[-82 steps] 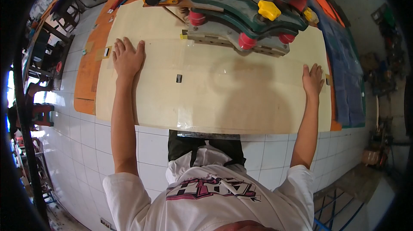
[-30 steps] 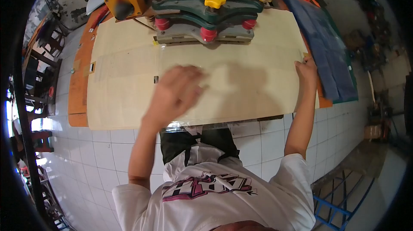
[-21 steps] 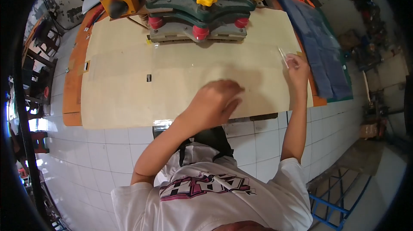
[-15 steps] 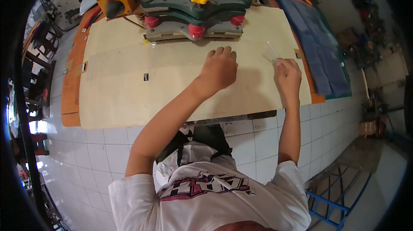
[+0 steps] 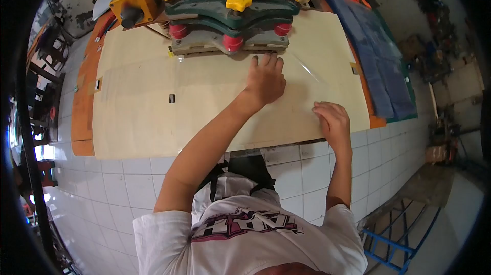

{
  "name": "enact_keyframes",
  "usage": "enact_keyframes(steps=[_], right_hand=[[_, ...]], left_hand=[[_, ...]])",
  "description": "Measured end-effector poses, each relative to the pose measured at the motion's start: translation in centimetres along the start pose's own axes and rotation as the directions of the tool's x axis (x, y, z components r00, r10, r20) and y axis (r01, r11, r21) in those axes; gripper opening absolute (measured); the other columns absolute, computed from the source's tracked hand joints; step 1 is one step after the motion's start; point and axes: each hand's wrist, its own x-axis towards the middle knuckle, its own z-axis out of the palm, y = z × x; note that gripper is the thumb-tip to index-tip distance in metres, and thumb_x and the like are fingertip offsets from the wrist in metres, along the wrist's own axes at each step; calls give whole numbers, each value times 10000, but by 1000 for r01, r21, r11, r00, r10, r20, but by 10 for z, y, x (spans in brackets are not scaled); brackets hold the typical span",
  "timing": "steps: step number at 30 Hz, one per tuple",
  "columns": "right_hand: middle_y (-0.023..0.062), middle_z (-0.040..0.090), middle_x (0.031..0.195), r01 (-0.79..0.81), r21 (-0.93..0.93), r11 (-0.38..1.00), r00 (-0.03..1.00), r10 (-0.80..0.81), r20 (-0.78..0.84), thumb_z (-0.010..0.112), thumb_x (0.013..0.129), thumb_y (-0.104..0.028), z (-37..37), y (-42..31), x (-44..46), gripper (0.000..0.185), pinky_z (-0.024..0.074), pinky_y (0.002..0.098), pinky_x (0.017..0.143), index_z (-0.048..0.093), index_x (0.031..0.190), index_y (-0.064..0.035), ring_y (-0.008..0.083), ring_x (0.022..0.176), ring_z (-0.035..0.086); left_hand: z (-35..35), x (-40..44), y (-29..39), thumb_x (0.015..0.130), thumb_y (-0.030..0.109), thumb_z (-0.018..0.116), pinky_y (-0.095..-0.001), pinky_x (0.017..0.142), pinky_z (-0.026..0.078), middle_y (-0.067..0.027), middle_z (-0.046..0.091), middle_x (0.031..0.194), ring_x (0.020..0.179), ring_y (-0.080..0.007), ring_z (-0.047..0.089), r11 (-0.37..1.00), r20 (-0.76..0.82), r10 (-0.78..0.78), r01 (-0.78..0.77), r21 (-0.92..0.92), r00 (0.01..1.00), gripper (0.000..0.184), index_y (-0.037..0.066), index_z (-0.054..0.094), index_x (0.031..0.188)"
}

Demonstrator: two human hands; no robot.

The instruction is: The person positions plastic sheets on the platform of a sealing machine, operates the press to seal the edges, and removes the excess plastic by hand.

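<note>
My left hand (image 5: 266, 80) is palm down on the pale sheet (image 5: 133, 116), fingers slightly apart and fingertips just in front of the machine's grey lower plate (image 5: 204, 45). Nearer the front edge on the right, my right hand (image 5: 335, 121) has its fingers and thumb drawn together at a clear film (image 5: 308, 68). A glare line shows part of the film between my hands; its other edges are hard to see. A small dark mark (image 5: 172, 98) lies on the sheet left of my left hand.
The green machine head (image 5: 204, 14) with yellow star knobs (image 5: 239, 2) and red feet overhangs the sheet's back. A yellow box with a black knob (image 5: 134, 6) is back left. Blue fabric (image 5: 378, 60) covers the right edge; a blue metal frame (image 5: 391, 244) stands low right.
My left hand has swung from the left across the sheet to the machine. My right hand has left the right edge, moving left and toward me, with the film brought to the middle right.
</note>
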Motion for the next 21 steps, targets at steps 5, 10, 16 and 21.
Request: enact_keyframes(steps=[5,10,16,21], right_hand=[[62,753,1082,14,-22,1000,998,-12,69,671,800,55,-2,-8,-15,163,516,410,942,710,920,-48,288,1077,677],[46,744,1119,12,-36,999,997,-10,72,686,784,45,0,-12,-24,162,530,412,943,707,915,-48,287,1096,671],[40,737,1137,28,-42,999,998,-26,52,695,784,33,6,-13,-27,153,551,423,920,707,912,-51,289,1092,674],[40,735,1138,35,-39,999,999,-34,41,692,773,37,7,-12,-30,176,554,427,920,710,922,-53,293,1093,674]], left_hand=[[3,-2,0,890,286,595,-514,1031,400,-179,587,1336,1259,-300,505,999,0,-16,16,-34,1000,446,11,566,1240],[-2,0,1,912,299,551,-522,1090,362,-183,538,1413,1334,-289,457,996,100,-49,55,-64,994,464,-1,555,1266],[-3,-2,5,926,304,543,-529,1121,352,-180,525,1433,1337,-286,458,998,111,-60,62,-17,992,469,0,551,1282],[-2,-1,4,910,288,566,-526,1090,382,-173,538,1394,1295,-295,477,999,83,-41,43,-18,996,458,4,556,1268]])
